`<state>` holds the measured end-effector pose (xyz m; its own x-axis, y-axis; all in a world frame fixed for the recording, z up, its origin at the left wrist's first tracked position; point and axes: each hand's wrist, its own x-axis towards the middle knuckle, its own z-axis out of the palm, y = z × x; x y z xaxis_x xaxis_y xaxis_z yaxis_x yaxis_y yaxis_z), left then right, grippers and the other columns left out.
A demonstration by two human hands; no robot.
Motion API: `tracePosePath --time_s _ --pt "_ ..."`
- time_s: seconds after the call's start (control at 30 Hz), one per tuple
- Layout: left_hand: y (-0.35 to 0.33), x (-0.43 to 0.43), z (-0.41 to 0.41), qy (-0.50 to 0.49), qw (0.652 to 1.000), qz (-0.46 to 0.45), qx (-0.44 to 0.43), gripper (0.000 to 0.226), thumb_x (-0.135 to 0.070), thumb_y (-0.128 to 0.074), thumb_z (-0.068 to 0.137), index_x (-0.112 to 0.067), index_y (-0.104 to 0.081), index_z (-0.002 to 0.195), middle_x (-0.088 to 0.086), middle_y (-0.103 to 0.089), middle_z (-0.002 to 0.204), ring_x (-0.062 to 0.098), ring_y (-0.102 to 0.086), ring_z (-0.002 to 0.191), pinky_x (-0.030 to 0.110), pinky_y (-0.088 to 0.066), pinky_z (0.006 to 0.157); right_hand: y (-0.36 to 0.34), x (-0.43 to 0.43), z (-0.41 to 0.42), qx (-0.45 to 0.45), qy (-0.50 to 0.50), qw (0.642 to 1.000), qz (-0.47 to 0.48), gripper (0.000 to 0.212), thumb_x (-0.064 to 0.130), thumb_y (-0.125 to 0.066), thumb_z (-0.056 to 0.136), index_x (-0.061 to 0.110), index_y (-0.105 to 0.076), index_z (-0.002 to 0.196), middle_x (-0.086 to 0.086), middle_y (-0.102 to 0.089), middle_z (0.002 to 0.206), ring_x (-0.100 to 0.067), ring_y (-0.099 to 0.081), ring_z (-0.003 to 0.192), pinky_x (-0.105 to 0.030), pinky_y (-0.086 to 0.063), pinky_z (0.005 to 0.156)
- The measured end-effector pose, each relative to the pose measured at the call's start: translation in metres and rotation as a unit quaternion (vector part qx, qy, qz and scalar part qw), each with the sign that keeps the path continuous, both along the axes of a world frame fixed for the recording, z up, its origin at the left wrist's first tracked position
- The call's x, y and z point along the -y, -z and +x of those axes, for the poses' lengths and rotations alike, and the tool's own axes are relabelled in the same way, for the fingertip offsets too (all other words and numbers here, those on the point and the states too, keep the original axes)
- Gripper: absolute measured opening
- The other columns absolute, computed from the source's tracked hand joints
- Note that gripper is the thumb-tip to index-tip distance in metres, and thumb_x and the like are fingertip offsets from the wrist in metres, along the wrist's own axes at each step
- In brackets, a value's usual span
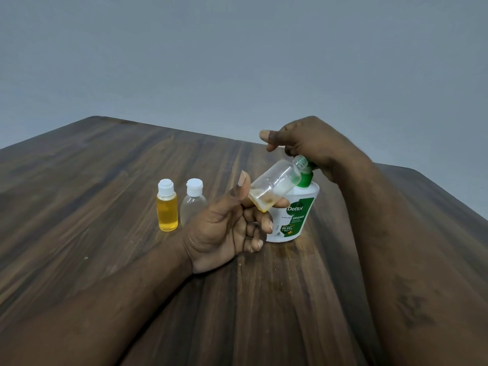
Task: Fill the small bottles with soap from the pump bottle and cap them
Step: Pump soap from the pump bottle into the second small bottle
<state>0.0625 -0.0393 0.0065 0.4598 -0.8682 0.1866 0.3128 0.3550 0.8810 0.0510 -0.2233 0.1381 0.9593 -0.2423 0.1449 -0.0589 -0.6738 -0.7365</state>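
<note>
My left hand [227, 228] pinches an uncapped small clear bottle [277, 183] near its base, tilted with its open neck up against the green pump nozzle. A little yellow soap lies in its bottom. My right hand [309, 143] rests on top of the pump head of the white soap pump bottle [293, 220], hiding the head. To the left stand two capped small bottles: one full of yellow soap [167, 206] and one clear and empty [193, 200].
The wooden table [105, 180] ends at a far edge just behind the hands and at a right edge past my right forearm. A grey wall rises behind it.
</note>
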Motion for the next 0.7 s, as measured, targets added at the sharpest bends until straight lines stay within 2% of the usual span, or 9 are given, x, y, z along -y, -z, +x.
tracePosePath --time_s 0.1,0.2,0.33,0.47,0.6,0.7 --pt "0.001 0.000 0.001 0.004 1.000 -0.007 0.000 0.074 -0.072 -0.049 0.089 -0.011 -0.073 0.122 0.002 -0.068 0.077 0.010 -0.058 0.063 0.022 -0.050 0.058 -0.004 -0.001 -0.003 0.044 -0.005 0.999 -0.012 0.042 0.054 -0.078 0.086 0.013 -0.080 0.086 -0.001 -0.061 0.080 -0.014 -0.052 0.076 -0.031 -0.040 0.066" --pt "0.000 -0.001 0.002 0.005 1.000 -0.008 -0.005 0.078 -0.075 -0.060 0.083 -0.009 -0.073 0.121 0.002 -0.067 0.076 0.010 -0.058 0.062 0.022 -0.050 0.057 0.000 -0.003 -0.002 0.004 -0.011 1.000 -0.014 0.036 0.050 -0.077 0.087 0.015 -0.081 0.086 0.002 -0.060 0.074 -0.012 -0.052 0.070 -0.030 -0.041 0.065" --pt "0.000 -0.002 0.001 0.007 1.000 -0.004 -0.005 0.079 -0.075 -0.062 0.082 -0.006 -0.073 0.120 0.003 -0.067 0.076 0.011 -0.057 0.061 0.022 -0.050 0.058 0.010 0.002 0.003 -0.057 -0.011 0.998 0.018 0.034 0.050 -0.081 0.083 0.017 -0.083 0.083 0.001 -0.063 0.072 -0.015 -0.058 0.066 -0.035 -0.047 0.071" --pt "0.000 -0.001 0.002 0.003 1.000 -0.008 -0.007 0.078 -0.074 -0.062 0.082 -0.008 -0.073 0.121 0.003 -0.067 0.077 0.011 -0.057 0.062 0.022 -0.049 0.058 0.002 0.000 0.000 -0.028 -0.006 1.000 0.012 0.035 0.051 -0.078 0.086 0.017 -0.081 0.085 0.003 -0.054 0.069 -0.013 -0.050 0.064 -0.032 -0.042 0.067" --pt "0.001 0.000 0.001 0.010 1.000 -0.008 -0.006 0.079 -0.075 -0.062 0.081 -0.010 -0.073 0.123 0.002 -0.067 0.077 0.010 -0.057 0.063 0.022 -0.049 0.058 -0.003 -0.001 -0.003 0.041 0.002 0.999 -0.017 0.038 0.052 -0.076 0.088 0.014 -0.081 0.087 0.004 -0.058 0.071 -0.011 -0.052 0.070 -0.029 -0.039 0.063" --pt "0.001 -0.001 0.001 0.011 1.000 -0.009 -0.008 0.079 -0.075 -0.063 0.081 -0.009 -0.073 0.123 0.002 -0.067 0.077 0.009 -0.058 0.063 0.021 -0.050 0.058 0.001 -0.001 -0.002 0.018 -0.006 1.000 -0.002 0.036 0.051 -0.076 0.088 0.015 -0.081 0.087 0.003 -0.059 0.074 -0.010 -0.054 0.070 -0.030 -0.042 0.066"
